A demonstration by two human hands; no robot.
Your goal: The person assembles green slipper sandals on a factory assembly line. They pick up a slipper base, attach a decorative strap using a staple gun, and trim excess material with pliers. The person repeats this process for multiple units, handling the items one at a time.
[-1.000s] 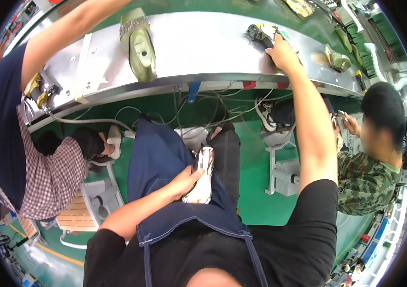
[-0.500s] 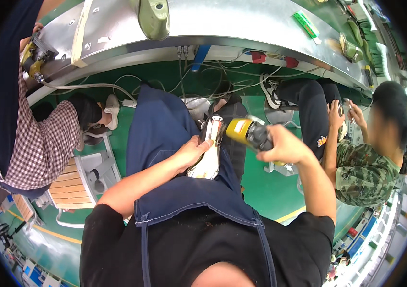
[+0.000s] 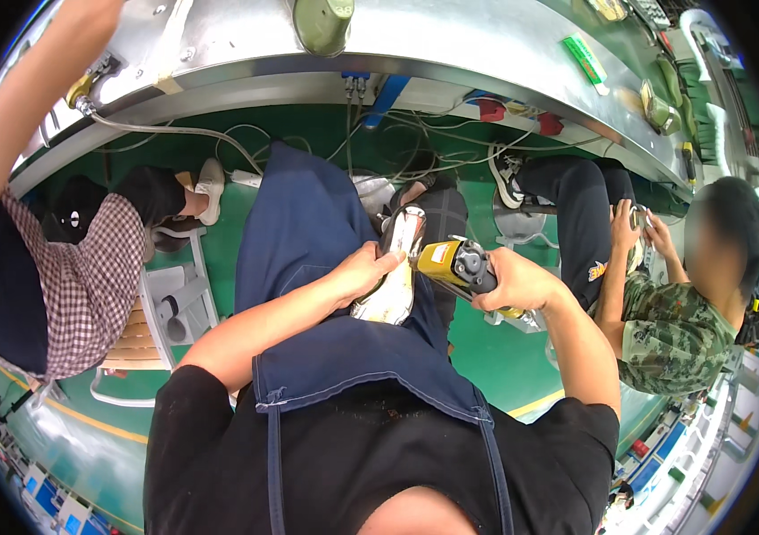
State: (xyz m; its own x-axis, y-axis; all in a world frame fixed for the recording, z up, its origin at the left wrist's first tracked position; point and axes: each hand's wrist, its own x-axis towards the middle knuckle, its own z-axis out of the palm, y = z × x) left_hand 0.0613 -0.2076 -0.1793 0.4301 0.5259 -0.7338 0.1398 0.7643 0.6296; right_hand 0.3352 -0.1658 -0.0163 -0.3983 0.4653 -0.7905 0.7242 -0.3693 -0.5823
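Since half a second ago we have swung the yellow-and-black power tool (image 3: 455, 265) down from chest height to the lap, so its nose now sits just beside the white shoe (image 3: 395, 272); a full second ago our right arm was stretched out to the metal workbench (image 3: 451, 45). Our right hand (image 3: 515, 281) is closed around the tool's dark body, with the yellow end pointing left toward the shoe. Our left hand (image 3: 363, 270) is curled on the shoe, fingers pressed against its side, holding it upright on the blue apron (image 3: 308, 241) over our thigh. The shoe stands on the lap between both hands, toe end up, below the edge of the bench. On the bench top we see a small green rectangular label or packet (image 3: 584, 59) lying flat toward the right, and an olive-green shoe form (image 3: 322, 22) at the upper edge. Under the bench hang two small red tags or plugs (image 3: 492, 109) among loose white cables. To our right a person in a camouflage shirt (image 3: 674, 334) sits holding a small object in both hands; to our left a person in a checked garment (image 3: 76, 285) reaches an arm up to the bench.
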